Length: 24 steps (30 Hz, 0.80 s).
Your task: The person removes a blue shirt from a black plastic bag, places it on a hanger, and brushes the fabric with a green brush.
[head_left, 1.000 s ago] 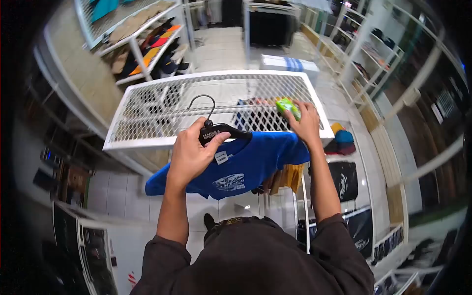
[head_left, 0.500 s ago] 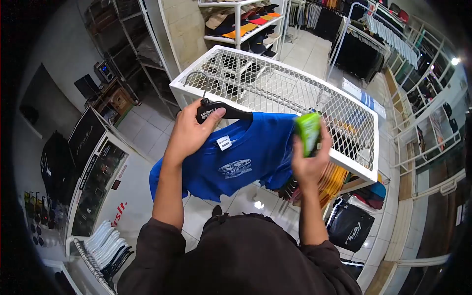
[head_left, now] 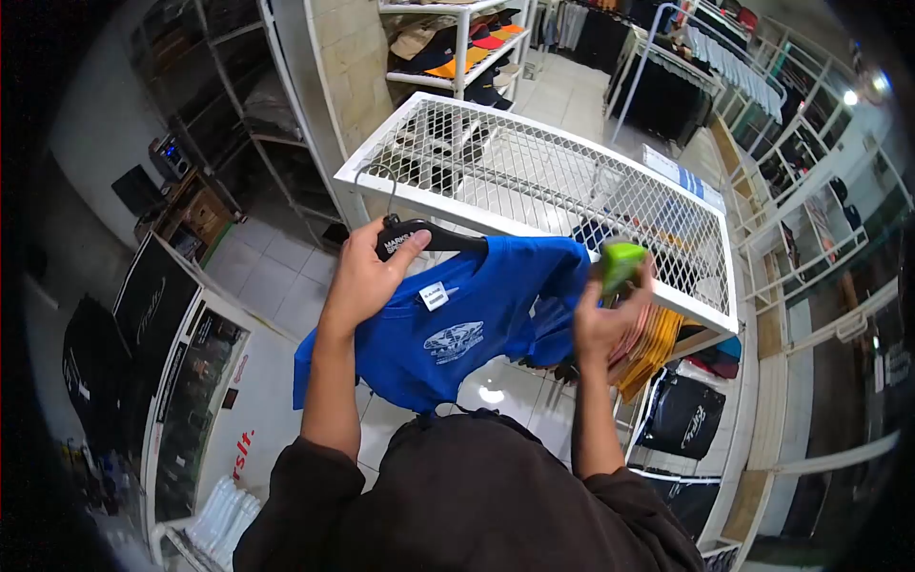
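Note:
A blue T-shirt [head_left: 457, 319] with a white print and a neck label hangs on a black hanger [head_left: 448, 238] in front of me. My left hand [head_left: 367, 276] is wrapped round the hanger near the base of its hook, thumb on the lettering. At the shirt's right side, my right hand [head_left: 610, 319] has its fingers closed round a small bright green object [head_left: 621, 264], blurred by motion. That hand is close to the sleeve; whether it touches the cloth I cannot tell.
A white mesh-topped rack [head_left: 562, 181] stands just beyond the shirt, with yellow garments [head_left: 653, 353] hanging below its right end. Shelves of caps [head_left: 457, 57] rise behind. To the left is a display case [head_left: 191, 400]; a black printed bag [head_left: 683, 412] lies lower right.
The green object and my right hand have shifted slightly right, and the object is tilted differently. My left hand still holds the hanger. The view has turned a little.

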Motion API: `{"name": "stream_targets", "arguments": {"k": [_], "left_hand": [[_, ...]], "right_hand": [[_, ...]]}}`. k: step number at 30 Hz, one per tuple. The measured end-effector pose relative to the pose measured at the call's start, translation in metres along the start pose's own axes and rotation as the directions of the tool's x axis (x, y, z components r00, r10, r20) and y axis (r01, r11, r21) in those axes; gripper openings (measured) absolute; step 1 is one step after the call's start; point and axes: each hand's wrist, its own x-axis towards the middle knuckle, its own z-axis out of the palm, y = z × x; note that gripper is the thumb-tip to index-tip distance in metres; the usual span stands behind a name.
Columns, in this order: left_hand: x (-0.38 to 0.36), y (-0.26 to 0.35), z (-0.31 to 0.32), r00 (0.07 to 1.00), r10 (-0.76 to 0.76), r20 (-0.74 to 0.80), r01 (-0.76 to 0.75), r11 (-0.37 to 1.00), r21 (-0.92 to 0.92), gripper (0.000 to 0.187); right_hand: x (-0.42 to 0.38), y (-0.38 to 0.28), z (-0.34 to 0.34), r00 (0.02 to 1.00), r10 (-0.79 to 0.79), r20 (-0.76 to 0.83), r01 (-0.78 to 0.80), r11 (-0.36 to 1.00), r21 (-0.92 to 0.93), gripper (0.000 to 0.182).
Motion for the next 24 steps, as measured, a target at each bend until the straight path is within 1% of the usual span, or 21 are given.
{"name": "stream_targets", "arguments": {"k": [1, 3, 4, 5, 7, 8, 9, 11, 12, 13, 14, 15, 17, 18, 19, 20, 21, 23, 24], "left_hand": [[0.002, -0.003, 0.001, 1.0, 0.01, 0.018, -0.01, 1.0, -0.009, 0.028], [0.004, -0.008, 0.003, 0.997, 0.015, 0.077, -0.015, 1.0, -0.001, 0.029], [0.005, -0.008, 0.002, 0.994, 0.008, 0.109, -0.005, 1.0, -0.021, 0.03], [0.005, -0.011, -0.001, 0.992, 0.015, 0.123, -0.012, 1.0, -0.025, 0.03], [0.007, -0.018, -0.005, 0.996, 0.037, 0.081, -0.032, 0.998, -0.062, 0.03], [0.009, -0.026, -0.008, 0.997, 0.065, 0.051, -0.062, 0.996, -0.062, 0.03], [0.008, -0.03, -0.013, 0.996, 0.063, 0.064, -0.059, 0.996, -0.064, 0.03], [0.011, -0.033, -0.021, 0.997, 0.048, 0.053, -0.049, 0.999, 0.018, 0.03], [0.011, -0.032, -0.023, 0.997, 0.055, 0.046, -0.055, 0.998, 0.002, 0.03], [0.011, -0.027, -0.024, 0.997, 0.058, 0.06, -0.058, 0.998, 0.001, 0.03], [0.011, -0.022, -0.023, 0.996, 0.052, 0.07, -0.051, 0.999, -0.004, 0.03], [0.011, -0.019, -0.023, 0.994, 0.053, 0.095, -0.053, 0.999, -0.005, 0.03], [0.012, -0.018, -0.025, 0.989, 0.054, 0.141, -0.058, 0.998, 0.022, 0.029], [0.011, -0.017, -0.028, 0.99, 0.055, 0.128, -0.059, 0.998, 0.026, 0.029], [0.01, -0.018, -0.033, 0.992, 0.056, 0.113, -0.06, 0.998, 0.031, 0.029], [0.01, -0.025, -0.039, 0.994, 0.091, 0.058, -0.093, 0.995, 0.039, 0.029], [0.009, -0.029, -0.045, 0.994, 0.097, 0.057, -0.099, 0.994, 0.047, 0.029], [0.006, -0.035, -0.056, 0.996, 0.084, -0.031, -0.084, 0.996, -0.009, 0.029], [0.004, -0.034, -0.058, 0.995, 0.092, -0.043, -0.092, 0.996, -0.007, 0.028]], "right_hand": [[-0.01, -0.012, 0.007, 0.987, -0.143, 0.08, 0.143, 0.99, 0.004, 0.074], [-0.029, -0.042, 0.022, 0.905, -0.327, 0.272, 0.341, 0.94, -0.005, 0.081], [-0.038, -0.043, 0.03, 0.89, -0.349, 0.292, 0.366, 0.931, -0.003, 0.08], [-0.042, -0.031, 0.033, 0.895, -0.344, 0.285, 0.364, 0.931, -0.018, 0.08], [-0.042, 0.006, 0.028, 0.983, -0.153, 0.104, 0.172, 0.963, -0.206, 0.074], [-0.039, 0.015, 0.022, 0.998, 0.014, 0.058, 0.003, 0.957, -0.29, 0.07], [-0.036, 0.019, 0.016, 0.995, 0.099, -0.009, -0.095, 0.923, -0.374, 0.068], [-0.042, 0.019, 0.002, 0.994, 0.001, -0.112, -0.046, 0.915, -0.401, 0.068], [-0.042, 0.0, 0.001, 0.991, 0.014, -0.131, -0.06, 0.932, -0.356, 0.069], [-0.048, -0.018, 0.01, 0.99, 0.019, -0.14, -0.069, 0.929, -0.364, 0.069], [-0.057, -0.037, 0.022, 0.992, -0.117, 0.039, 0.123, 0.964, -0.237, 0.073], [-0.068, -0.049, 0.03, 0.948, -0.262, 0.183, 0.28, 0.956, -0.083, 0.076], [-0.068, -0.051, 0.047, 0.912, -0.342, 0.227, 0.375, 0.918, -0.127, 0.08], [-0.065, -0.037, 0.05, 0.937, -0.31, 0.161, 0.335, 0.927, -0.167, 0.076], [-0.063, -0.019, 0.049, 0.972, -0.221, 0.081, 0.233, 0.949, -0.214, 0.071], [-0.059, -0.006, 0.047, 0.998, -0.042, 0.045, 0.053, 0.963, -0.265, 0.07], [-0.056, 0.004, 0.043, 0.991, 0.134, 0.007, -0.126, 0.943, -0.307, 0.069], [-0.059, 0.015, 0.033, 0.987, 0.147, -0.068, -0.161, 0.929, -0.332, 0.069], [-0.058, -0.001, 0.035, 0.994, 0.083, -0.077, -0.101, 0.956, -0.275, 0.069]]}}
